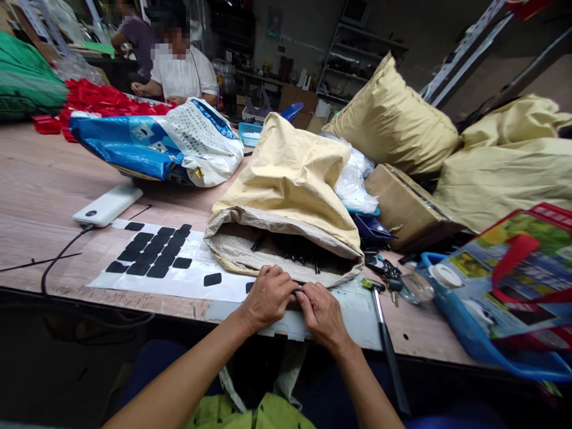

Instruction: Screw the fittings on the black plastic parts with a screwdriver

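My left hand [269,299] and my right hand [323,316] meet at the table edge, fingers curled and thumbs pressed in. A small black piece [297,291] shows between their fingertips; most of it is covered, so its kind is unclear. Right behind them lies a yellow cloth sack [286,173], its mouth facing me, with dark pieces [297,253] inside. To the left, a white backing sheet [105,280] carries rows of black rounded patches [152,250]. One loose patch [213,279] sits apart, nearer the sack.
A hammer [385,345] overhangs the table edge at right, beside keys [395,285] and a blue tray [451,316]. At left are a white power bank [108,205] with a cable [56,257] and a blue-white bag [156,143]. A person in white [183,74] sits across.
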A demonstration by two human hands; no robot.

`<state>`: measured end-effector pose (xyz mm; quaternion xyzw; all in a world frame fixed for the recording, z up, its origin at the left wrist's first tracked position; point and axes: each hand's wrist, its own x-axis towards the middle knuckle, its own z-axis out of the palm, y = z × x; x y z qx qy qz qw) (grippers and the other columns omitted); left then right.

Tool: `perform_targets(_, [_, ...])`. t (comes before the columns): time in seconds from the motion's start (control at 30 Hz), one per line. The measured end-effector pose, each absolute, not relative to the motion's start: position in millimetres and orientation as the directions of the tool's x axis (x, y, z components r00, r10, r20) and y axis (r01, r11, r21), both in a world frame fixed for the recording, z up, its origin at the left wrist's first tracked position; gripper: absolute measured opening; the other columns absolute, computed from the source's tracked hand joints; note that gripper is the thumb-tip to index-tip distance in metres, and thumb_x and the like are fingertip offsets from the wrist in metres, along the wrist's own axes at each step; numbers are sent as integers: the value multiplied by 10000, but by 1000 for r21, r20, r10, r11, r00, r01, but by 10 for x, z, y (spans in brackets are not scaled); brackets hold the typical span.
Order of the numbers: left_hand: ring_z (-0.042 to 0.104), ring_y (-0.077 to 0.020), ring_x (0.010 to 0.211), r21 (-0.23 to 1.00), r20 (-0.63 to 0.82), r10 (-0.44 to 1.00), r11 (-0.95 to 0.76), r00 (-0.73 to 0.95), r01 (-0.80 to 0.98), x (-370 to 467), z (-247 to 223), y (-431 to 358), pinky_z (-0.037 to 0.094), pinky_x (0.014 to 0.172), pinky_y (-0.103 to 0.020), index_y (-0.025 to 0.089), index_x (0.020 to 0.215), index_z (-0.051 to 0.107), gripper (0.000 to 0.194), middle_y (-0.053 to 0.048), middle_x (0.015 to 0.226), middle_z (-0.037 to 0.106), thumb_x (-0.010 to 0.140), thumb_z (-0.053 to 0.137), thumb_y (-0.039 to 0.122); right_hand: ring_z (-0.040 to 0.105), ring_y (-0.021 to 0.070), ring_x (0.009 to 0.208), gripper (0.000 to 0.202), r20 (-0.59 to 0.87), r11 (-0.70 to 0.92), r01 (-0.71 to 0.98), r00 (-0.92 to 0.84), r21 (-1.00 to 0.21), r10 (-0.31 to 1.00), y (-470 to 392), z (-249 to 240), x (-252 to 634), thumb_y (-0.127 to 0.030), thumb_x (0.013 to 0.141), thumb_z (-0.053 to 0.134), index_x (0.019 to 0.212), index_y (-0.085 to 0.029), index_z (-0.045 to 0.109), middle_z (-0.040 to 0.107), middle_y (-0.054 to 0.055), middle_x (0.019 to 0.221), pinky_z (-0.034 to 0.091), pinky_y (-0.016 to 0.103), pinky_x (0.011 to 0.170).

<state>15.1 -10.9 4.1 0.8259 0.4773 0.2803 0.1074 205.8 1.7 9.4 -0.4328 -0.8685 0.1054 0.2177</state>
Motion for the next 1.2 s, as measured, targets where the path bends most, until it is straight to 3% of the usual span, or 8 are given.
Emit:
perform_targets(0.13, [506, -256, 976, 355, 397, 838, -517, 375, 779, 184, -24, -121, 323, 946, -455, 227, 950, 652, 155, -64, 894, 640, 967, 498, 216, 507, 190, 742, 362, 331, 573, 712, -470, -405, 818, 2, 26, 1950, -300, 1038, 369, 739, -211, 553, 590, 39, 742, 376, 319, 716])
perform_targets(0.33, [497, -264, 998, 392, 398, 858, -480, 326, 785, 178, -18, -126, 322, 948, -459, 219, 890, 611, 115, -61, 892, 617, 878, 535, 134, 514, 176, 708, 386, 325, 509, 689, -392, -516, 861, 2, 0, 1845, -309, 1034, 376, 699, -209, 541, 593, 26, 707, 373, 308, 714])
perform_targets(0.57, [494, -277, 1043, 470, 376, 878, -455, 294, 757, 149, 73, -145, 303, 984, -478, 242, 1048, 643, 201, -48, 969, 657, 859, 611, 181, 535, 178, 724, 400, 300, 424, 634, -299, -647, 906, -11, 60, 1847, -407, 1027, 417, 713, -214, 571, 592, 17, 694, 392, 294, 710])
perform_targets(0.7, [496, -275, 1074, 460, 380, 877, -455, 294, 762, 135, 46, -141, 275, 1014, -480, 254, 1060, 654, 225, -30, 963, 676, 867, 605, 150, 533, 168, 698, 429, 311, 419, 626, -281, -658, 908, -27, 67, 1842, -378, 1034, 408, 669, -209, 556, 591, 17, 673, 384, 291, 697])
perform_targets(0.93, [508, -269, 1067, 436, 412, 866, -461, 284, 773, 142, 31, -148, 273, 1008, -466, 261, 1137, 672, 282, -33, 984, 688, 892, 579, 157, 604, 195, 840, 206, 333, 428, 587, -269, -687, 904, -36, 25, 1837, -355, 975, 532, 890, -205, 645, 689, 35, 868, 424, 304, 790])
perform_targets(1.03, [509, -264, 1060, 407, 447, 847, -478, 286, 778, 158, 40, -160, 270, 1004, -459, 259, 1184, 670, 298, -33, 990, 697, 921, 564, 167, 607, 197, 821, 203, 341, 429, 599, -261, -677, 903, -33, 5, 1830, -336, 968, 532, 851, -208, 637, 689, 34, 841, 421, 312, 787])
perform_targets(1.2, [517, -255, 1055, 364, 463, 838, -476, 288, 801, 181, 56, -167, 262, 994, -447, 244, 1079, 696, 204, -31, 960, 701, 964, 539, 184, 598, 199, 793, 202, 351, 410, 609, -222, -679, 910, -38, 17, 1804, -330, 955, 545, 810, -211, 620, 663, 32, 792, 418, 315, 766])
